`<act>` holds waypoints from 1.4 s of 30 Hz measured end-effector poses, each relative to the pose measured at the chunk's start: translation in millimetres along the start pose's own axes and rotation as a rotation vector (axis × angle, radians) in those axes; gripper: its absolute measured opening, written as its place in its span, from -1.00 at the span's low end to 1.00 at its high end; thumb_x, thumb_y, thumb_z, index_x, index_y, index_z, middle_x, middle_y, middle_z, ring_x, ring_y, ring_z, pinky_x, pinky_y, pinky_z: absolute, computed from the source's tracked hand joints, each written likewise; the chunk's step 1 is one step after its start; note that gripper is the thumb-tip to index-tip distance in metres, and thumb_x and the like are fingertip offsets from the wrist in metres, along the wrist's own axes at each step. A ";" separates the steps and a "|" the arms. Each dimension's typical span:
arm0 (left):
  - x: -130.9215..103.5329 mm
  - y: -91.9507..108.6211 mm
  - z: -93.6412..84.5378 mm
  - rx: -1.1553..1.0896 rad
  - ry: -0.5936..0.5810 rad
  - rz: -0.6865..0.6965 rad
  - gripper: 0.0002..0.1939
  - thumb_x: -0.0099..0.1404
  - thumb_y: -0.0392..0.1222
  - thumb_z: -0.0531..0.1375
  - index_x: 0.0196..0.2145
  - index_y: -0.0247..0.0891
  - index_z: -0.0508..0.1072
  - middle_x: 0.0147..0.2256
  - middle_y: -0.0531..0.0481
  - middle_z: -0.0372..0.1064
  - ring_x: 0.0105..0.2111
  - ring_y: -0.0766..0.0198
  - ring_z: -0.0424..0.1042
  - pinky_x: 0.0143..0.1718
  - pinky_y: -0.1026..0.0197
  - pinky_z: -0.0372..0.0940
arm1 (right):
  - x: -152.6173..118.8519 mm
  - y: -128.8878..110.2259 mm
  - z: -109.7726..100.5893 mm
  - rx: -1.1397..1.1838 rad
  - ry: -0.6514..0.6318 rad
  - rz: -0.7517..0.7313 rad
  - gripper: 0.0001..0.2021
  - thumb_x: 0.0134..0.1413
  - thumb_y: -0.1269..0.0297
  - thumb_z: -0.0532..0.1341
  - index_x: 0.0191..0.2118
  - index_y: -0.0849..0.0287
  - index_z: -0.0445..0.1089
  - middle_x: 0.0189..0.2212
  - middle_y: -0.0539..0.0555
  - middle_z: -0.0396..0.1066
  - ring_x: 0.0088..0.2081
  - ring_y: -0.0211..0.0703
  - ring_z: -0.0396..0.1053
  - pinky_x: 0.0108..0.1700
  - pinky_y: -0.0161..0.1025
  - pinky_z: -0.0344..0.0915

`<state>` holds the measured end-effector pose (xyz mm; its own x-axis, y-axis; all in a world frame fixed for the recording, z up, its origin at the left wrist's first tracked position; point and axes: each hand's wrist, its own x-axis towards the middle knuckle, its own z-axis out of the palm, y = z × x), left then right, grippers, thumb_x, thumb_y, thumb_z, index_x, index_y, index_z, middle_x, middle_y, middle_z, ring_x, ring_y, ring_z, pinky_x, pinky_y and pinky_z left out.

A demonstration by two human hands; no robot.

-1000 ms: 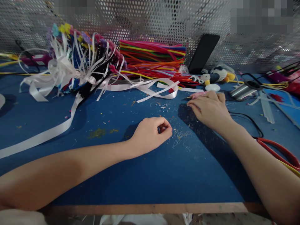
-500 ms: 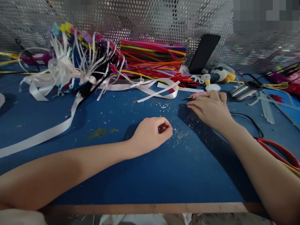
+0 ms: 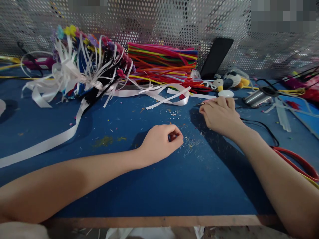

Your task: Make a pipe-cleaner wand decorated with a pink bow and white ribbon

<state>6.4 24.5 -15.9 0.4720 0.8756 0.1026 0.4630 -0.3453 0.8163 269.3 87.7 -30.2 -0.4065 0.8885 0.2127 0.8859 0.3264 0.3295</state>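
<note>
My left hand [image 3: 160, 144] rests on the blue tabletop [image 3: 159, 189] with thumb and fingertips pressed together. Whatever lies in that pinch, if anything, is too small or hidden. My right hand [image 3: 221, 116] is closed over a pink glue gun [image 3: 211, 99], mostly covered by the fingers. Its metal nozzle [image 3: 200, 104] points left, and a black cord [image 3: 261, 124] trails from under the hand. Between the hands, slightly farther back, lies a scatter of tiny white beads [image 3: 174, 114].
White ribbon [image 3: 183, 99] loops behind the beads. A ribboned flower bundle [image 3: 74, 66] lies back left, beside colourful pipe cleaners [image 3: 159, 63]. A phone [image 3: 216, 58] leans on the perforated metal screen [image 3: 159, 23]. To the right are a wire spool [image 3: 260, 96], clear glue sticks [image 3: 283, 114] and red-handled scissors [image 3: 296, 159].
My right hand has shifted slightly left and its fingers have closed around the pink glue gun. My left hand has stayed still.
</note>
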 end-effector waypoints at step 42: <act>0.0 -2.2 1.3 -0.007 -0.004 -0.002 -0.85 0.27 -0.20 0.18 -0.40 -0.26 0.51 -0.48 0.09 0.43 -0.51 0.39 0.26 -0.44 0.25 0.11 | -11.7 50.6 23.8 0.197 0.147 0.289 -0.69 0.23 0.23 0.09 -0.15 0.29 0.52 -0.15 0.39 0.45 -0.03 0.14 0.33 0.03 -0.03 0.24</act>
<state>6.4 24.8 -18.4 0.4743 0.8749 0.0984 0.4587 -0.3409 0.8206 324.2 101.5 -37.9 -0.1484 0.9018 0.4059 0.9889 0.1373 0.0566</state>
